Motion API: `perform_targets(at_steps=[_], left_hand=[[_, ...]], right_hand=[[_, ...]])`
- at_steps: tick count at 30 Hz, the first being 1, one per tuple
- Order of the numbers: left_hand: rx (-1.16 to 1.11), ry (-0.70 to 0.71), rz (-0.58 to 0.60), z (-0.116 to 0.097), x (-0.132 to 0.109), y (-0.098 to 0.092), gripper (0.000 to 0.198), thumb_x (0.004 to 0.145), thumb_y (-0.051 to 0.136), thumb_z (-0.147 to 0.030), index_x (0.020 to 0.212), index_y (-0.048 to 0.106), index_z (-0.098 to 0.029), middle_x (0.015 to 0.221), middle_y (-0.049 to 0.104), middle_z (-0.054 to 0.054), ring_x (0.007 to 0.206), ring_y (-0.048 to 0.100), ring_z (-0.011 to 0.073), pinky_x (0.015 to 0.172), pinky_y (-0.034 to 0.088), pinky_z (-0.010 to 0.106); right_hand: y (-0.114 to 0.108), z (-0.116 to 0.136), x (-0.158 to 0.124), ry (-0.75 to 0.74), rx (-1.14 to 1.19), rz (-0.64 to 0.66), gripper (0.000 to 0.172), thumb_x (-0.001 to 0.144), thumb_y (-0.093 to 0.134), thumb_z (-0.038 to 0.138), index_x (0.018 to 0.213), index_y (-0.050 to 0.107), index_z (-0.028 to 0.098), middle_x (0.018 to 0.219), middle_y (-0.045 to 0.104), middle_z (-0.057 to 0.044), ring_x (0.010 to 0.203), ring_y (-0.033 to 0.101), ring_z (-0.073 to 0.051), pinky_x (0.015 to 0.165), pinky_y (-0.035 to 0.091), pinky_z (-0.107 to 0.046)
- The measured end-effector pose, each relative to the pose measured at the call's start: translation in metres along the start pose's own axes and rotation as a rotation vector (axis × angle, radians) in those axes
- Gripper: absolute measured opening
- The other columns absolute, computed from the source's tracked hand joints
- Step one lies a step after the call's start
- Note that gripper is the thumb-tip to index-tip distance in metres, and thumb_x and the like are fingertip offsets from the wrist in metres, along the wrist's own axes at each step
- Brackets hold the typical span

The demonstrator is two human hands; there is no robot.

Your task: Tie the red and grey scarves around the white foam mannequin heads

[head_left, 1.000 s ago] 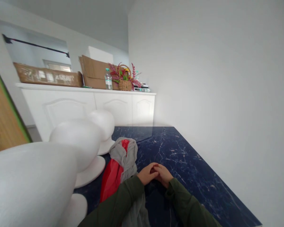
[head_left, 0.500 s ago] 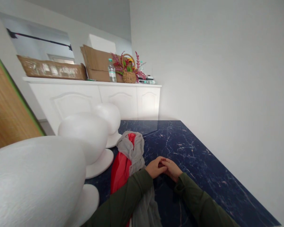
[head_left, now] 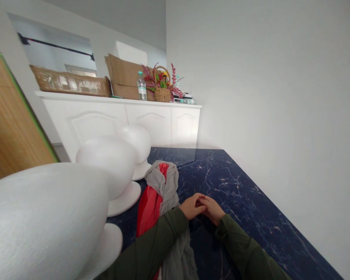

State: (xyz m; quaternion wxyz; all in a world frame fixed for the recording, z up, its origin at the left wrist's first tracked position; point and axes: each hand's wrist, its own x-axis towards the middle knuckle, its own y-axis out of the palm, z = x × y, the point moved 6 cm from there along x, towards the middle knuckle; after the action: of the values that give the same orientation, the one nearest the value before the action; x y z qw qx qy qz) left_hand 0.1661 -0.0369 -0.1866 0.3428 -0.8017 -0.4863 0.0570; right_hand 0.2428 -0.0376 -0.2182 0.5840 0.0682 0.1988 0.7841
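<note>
My left hand (head_left: 193,206) and my right hand (head_left: 212,209) meet over the dark table, fingers curled and touching one another. I see nothing held in either. Beside my left hand and under my left sleeve lies a grey scarf (head_left: 170,186), twisted together with a red cloth (head_left: 148,208). To the left stand three white mannequin heads in a row: a near one (head_left: 46,217), a middle one (head_left: 107,163) and a far one (head_left: 136,142), each smooth and rounded on a flared base.
The blue marbled table (head_left: 239,194) borders a plain wall on the right. Behind it is a white cabinet (head_left: 97,124) bearing cardboard boxes (head_left: 125,72), a water bottle (head_left: 141,87) and a flower basket (head_left: 162,94). A wooden panel (head_left: 11,124) stands at far left.
The view has shifted slightly, so the cabinet and mannequin heads appear a little further right. My hands keep the same pose, and the cloths lie as before.
</note>
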Motion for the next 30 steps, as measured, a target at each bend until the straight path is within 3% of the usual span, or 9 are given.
perform_targets(at_steps=[30], left_hand=[[0.018,0.008,0.012,-0.0018,-0.0023,-0.0009,0.041,0.072,0.053,-0.029,0.11,0.047,-0.018,0.105,0.058,0.005,0.095,0.054,0.0171,0.086,0.04,0.028]], right_hand=[[-0.0012,-0.0025,0.0012,-0.003,-0.018,0.001,0.025,0.062,0.064,0.034,0.078,0.06,0.016,0.067,0.061,-0.001,0.063,0.055,-0.013,0.061,0.041,-0.026]])
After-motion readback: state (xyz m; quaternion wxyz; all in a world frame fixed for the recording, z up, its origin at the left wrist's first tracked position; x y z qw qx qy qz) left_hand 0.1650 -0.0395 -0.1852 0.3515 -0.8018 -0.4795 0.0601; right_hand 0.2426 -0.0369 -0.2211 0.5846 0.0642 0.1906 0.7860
